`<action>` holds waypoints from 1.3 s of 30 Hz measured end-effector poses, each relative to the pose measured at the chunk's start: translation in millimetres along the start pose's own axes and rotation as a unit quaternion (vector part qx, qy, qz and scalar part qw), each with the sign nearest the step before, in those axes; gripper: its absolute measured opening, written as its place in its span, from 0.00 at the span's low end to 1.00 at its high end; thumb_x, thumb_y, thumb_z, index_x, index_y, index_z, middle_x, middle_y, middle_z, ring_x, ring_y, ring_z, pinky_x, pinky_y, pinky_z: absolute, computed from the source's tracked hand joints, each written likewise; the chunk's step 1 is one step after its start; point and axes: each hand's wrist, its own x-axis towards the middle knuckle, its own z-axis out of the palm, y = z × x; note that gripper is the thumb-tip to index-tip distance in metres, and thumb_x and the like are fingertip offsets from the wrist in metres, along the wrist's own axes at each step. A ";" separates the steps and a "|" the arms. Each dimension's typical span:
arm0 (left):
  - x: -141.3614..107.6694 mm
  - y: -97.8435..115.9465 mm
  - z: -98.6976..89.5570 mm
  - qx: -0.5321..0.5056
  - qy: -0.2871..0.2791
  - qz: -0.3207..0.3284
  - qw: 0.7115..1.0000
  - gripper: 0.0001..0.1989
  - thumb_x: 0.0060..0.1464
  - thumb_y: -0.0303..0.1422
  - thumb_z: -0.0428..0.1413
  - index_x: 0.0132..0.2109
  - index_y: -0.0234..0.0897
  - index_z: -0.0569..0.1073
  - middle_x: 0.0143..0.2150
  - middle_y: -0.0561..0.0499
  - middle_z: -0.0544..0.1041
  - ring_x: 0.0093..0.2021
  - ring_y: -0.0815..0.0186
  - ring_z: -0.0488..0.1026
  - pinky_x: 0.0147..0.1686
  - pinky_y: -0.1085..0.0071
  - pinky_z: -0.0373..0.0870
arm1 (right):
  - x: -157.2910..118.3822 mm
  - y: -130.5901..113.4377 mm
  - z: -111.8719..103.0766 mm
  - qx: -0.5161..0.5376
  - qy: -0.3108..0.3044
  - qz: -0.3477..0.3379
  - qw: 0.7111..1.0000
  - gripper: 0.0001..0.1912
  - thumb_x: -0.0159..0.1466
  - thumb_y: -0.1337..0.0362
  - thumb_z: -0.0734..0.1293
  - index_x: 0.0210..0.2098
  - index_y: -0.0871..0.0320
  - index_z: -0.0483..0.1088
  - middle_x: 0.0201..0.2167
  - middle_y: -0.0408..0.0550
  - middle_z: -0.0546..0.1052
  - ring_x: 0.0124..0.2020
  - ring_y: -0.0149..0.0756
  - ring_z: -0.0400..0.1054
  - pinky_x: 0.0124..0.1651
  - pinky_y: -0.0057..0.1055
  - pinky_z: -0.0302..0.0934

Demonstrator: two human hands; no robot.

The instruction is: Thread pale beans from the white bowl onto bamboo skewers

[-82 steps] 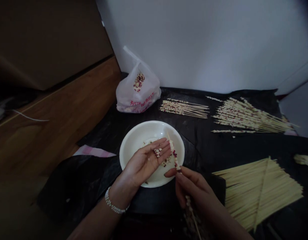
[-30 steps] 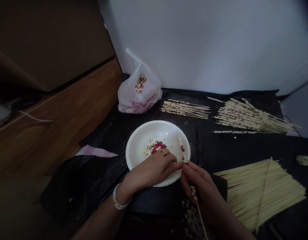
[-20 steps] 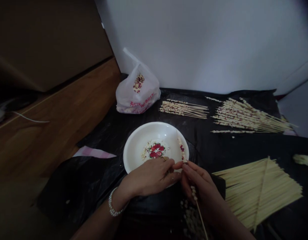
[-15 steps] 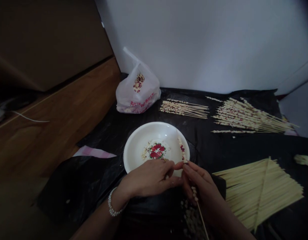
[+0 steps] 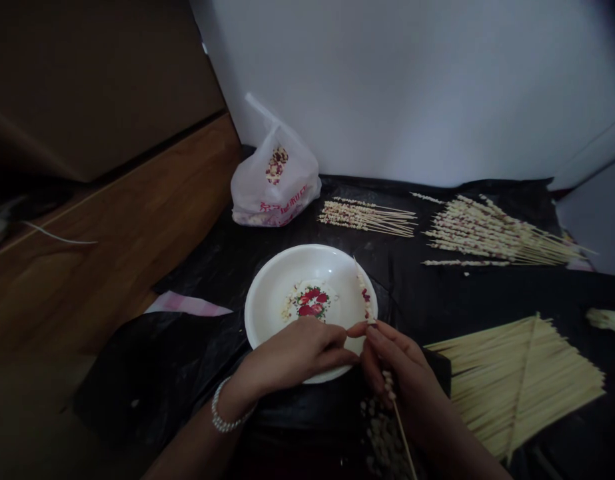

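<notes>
My right hand [image 5: 400, 360] is closed around a thin skewer [image 5: 403, 433] threaded with small cream and dark red pieces, its tip pointing up over the bowl's right rim. My left hand [image 5: 300, 353], with a beaded bracelet [image 5: 221, 410] on the wrist, reaches over the bowl's near edge toward the right fingertips. Its fingers are partly hidden, and whether they pinch anything does not show. The white bowl [image 5: 264, 287] has a red flower print and a few pale pieces at its bottom.
Behind the bowl stands a tied plastic bag [image 5: 274, 190]. Threaded skewers lie in a small group [image 5: 362, 217] and a larger pile [image 5: 482, 233] farther right. Many bare sticks [image 5: 517, 387] lie at the right on black plastic sheeting [image 5: 197, 360]. Loose pieces [image 5: 384, 433] lie below my hands.
My left hand has shifted slightly left and its fingers have changed pose. The bowl has moved a little left, and more of its near rim shows. My right hand stays nearly still.
</notes>
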 end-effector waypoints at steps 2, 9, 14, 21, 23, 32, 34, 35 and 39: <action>1.0 0.7 -2.1 -0.095 0.048 -0.019 0.994 0.18 0.59 0.43 0.53 0.25 0.37 0.66 0.21 0.56 0.65 0.23 0.72 0.59 0.23 0.72 0.51 | -0.1 0.1 -0.6 0.000 0.000 0.003 1.000 0.14 0.66 0.53 0.66 0.37 0.58 0.75 0.10 0.35 0.64 0.10 0.21 0.46 0.15 0.23 0.35; 7.6 -0.8 -22.6 -0.666 0.185 -0.048 0.721 0.18 0.65 0.38 0.47 0.27 0.35 0.64 0.17 0.60 0.56 0.15 0.78 0.50 0.14 0.82 0.48 | -2.1 -2.4 0.1 -0.016 -0.009 0.009 1.000 0.14 0.66 0.54 0.65 0.38 0.58 0.75 0.11 0.35 0.64 0.11 0.21 0.47 0.15 0.23 0.37; 14.9 -7.4 -29.3 -0.811 0.237 -0.165 0.508 0.10 0.65 0.24 0.44 0.37 0.31 0.69 0.28 0.50 0.71 0.26 0.75 0.71 0.27 0.81 0.72 | -2.5 -3.3 0.9 -0.023 -0.005 0.006 1.000 0.15 0.65 0.53 0.65 0.38 0.59 0.75 0.10 0.34 0.62 0.11 0.22 0.47 0.16 0.24 0.36; 14.5 -11.3 -26.2 -0.800 0.225 -0.154 0.535 0.17 0.65 0.28 0.44 0.55 0.26 0.70 0.44 0.37 0.78 0.46 0.58 0.78 0.45 0.64 0.77 | -8.0 -4.4 5.6 -0.058 -0.046 0.055 0.996 0.16 0.66 0.52 0.64 0.39 0.59 0.76 0.09 0.34 0.60 0.13 0.23 0.43 0.19 0.27 0.34; 13.8 -10.4 -26.0 -0.783 0.222 -0.139 0.564 0.18 0.65 0.28 0.43 0.56 0.26 0.69 0.47 0.37 0.78 0.48 0.58 0.77 0.47 0.62 0.77 | -9.9 -2.7 6.7 -0.066 -0.047 0.067 0.994 0.17 0.66 0.52 0.64 0.39 0.58 0.76 0.09 0.34 0.60 0.13 0.24 0.43 0.19 0.27 0.35; 13.3 -5.9 -20.0 -0.741 0.252 -0.128 0.609 0.15 0.58 0.18 0.51 0.49 0.29 0.75 0.41 0.42 0.79 0.42 0.65 0.78 0.43 0.72 0.77 | -8.2 5.3 3.9 -0.066 -0.058 0.071 0.994 0.16 0.66 0.51 0.64 0.39 0.56 0.77 0.10 0.35 0.60 0.13 0.24 0.47 0.19 0.26 0.38; 13.0 -6.1 -18.9 -0.737 0.265 -0.127 0.608 0.14 0.56 0.17 0.53 0.47 0.30 0.76 0.40 0.44 0.79 0.39 0.68 0.78 0.40 0.76 0.77 | -8.6 6.6 2.6 -0.073 -0.061 0.071 0.993 0.16 0.67 0.52 0.64 0.40 0.55 0.77 0.10 0.35 0.61 0.13 0.24 0.48 0.19 0.26 0.38; 12.8 -6.3 -18.7 -0.737 0.269 -0.124 0.607 0.14 0.56 0.17 0.53 0.46 0.30 0.77 0.39 0.44 0.79 0.38 0.69 0.78 0.39 0.77 0.77 | -9.1 7.2 2.1 -0.076 -0.061 0.071 0.993 0.16 0.67 0.52 0.64 0.40 0.55 0.77 0.10 0.35 0.61 0.13 0.24 0.48 0.19 0.26 0.38; 12.0 -7.0 -19.4 -0.741 0.264 -0.118 0.606 0.13 0.56 0.17 0.54 0.46 0.32 0.77 0.38 0.45 0.78 0.36 0.72 0.77 0.34 0.81 0.75 | -11.7 7.1 1.6 -0.082 -0.065 0.068 0.992 0.16 0.66 0.51 0.64 0.41 0.55 0.77 0.11 0.34 0.61 0.13 0.23 0.48 0.19 0.25 0.37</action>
